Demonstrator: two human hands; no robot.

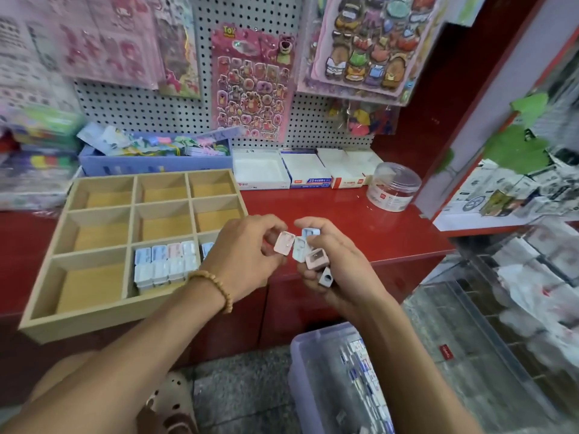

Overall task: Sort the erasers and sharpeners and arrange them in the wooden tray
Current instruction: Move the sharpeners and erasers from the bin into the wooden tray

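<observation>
Above the red counter (360, 220), both hands meet just right of the tray (103, 214). Left hand (247, 255), wearing a bead bracelet (216, 286), pinches one pink sharpener (284, 243) between curled fingers. Right hand (332, 270) cups a cluster of sharpeners (308, 249), fingers curled round them. Tray: nine compartments; the near middle one holds rows of sharpeners (166, 264). A clear bin (313, 371) sits on the floor below the hands.
</observation>
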